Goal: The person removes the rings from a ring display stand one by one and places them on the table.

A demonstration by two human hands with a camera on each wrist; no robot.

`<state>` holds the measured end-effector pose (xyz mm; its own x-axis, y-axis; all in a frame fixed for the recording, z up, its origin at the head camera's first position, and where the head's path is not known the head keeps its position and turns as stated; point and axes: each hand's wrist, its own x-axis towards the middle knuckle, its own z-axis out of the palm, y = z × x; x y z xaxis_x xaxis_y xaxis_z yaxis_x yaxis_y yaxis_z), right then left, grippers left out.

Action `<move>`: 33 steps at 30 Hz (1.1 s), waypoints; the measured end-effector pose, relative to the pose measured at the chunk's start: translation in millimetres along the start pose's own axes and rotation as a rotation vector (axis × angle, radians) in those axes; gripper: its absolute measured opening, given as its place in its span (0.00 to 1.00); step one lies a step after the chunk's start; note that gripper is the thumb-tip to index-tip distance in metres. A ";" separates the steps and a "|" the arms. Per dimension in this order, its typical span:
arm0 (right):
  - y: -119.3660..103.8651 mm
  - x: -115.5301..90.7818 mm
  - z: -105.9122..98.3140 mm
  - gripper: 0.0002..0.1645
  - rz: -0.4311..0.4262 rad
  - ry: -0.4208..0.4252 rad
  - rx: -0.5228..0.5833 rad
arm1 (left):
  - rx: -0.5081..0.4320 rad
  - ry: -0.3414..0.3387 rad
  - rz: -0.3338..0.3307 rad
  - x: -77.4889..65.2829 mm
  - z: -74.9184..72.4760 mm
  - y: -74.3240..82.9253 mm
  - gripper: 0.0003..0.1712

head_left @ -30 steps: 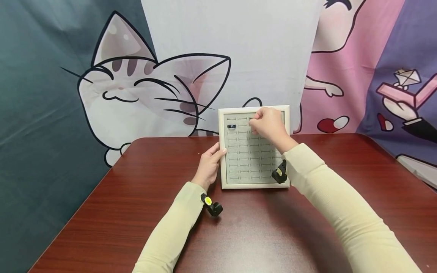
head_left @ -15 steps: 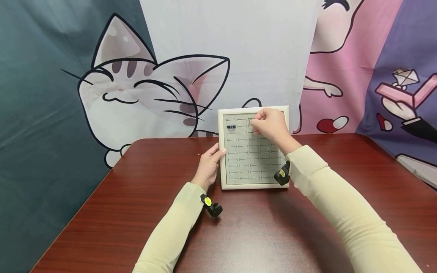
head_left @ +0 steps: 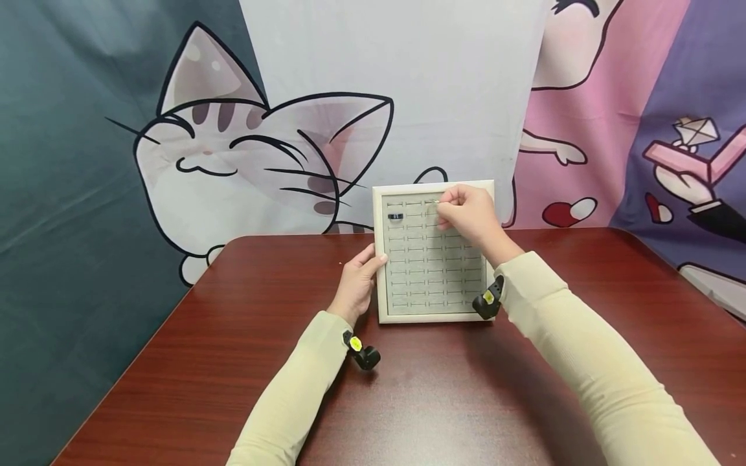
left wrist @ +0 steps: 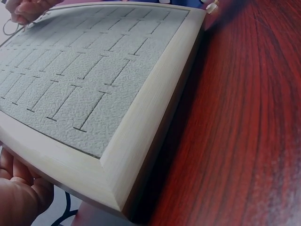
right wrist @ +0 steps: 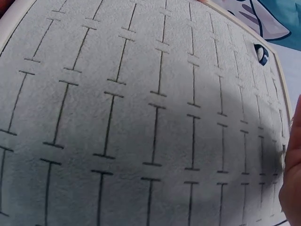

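A ring display board with a cream frame and grey slotted padding stands tilted on the table. My left hand holds its left edge, thumb on the front, other fingers partly hidden behind. A dark ring sits in an upper-left slot, also visible as a dark ring in the right wrist view. Near the top row, my right hand pinches a thin ring, whose loop shows in the left wrist view. From the head view only a small glint of it appears at the fingertips.
A reddish-brown wooden table lies beneath the board. Behind it hangs a cartoon-printed cloth. A small gold-coloured thing, too small to identify, shows beyond the board's far corner in the left wrist view.
My right hand has moved slightly right along the top of the board, and a thin glint now shows at its fingertips. The left hand and the dark ring stay where they were.
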<state>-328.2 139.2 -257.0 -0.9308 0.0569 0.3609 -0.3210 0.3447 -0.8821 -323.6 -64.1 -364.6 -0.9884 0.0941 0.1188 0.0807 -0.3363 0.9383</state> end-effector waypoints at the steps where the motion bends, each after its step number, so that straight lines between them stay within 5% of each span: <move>1: 1.4 -0.2 -1.4 0.03 -0.005 -0.003 0.013 | 0.000 0.000 0.001 0.2 0.1 0.0 0.22; 18: 13.6 -15.1 -21.5 0.04 -0.014 0.003 0.068 | 0.004 -0.002 -0.001 -1.4 -0.1 0.6 0.21; 28: 40.0 -29.4 -49.2 0.11 0.013 0.043 0.365 | 0.002 0.004 -0.001 -1.5 -0.3 -1.0 0.21; 33: 51.6 -40.0 -63.6 0.12 0.040 0.087 0.383 | 0.008 0.009 0.005 -1.2 0.2 -0.9 0.21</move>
<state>-296.4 214.3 -297.7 -0.9308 0.1481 0.3342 -0.3423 -0.0326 -0.9390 -322.4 -63.7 -365.5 -0.9892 0.0836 0.1208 0.0869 -0.3293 0.9402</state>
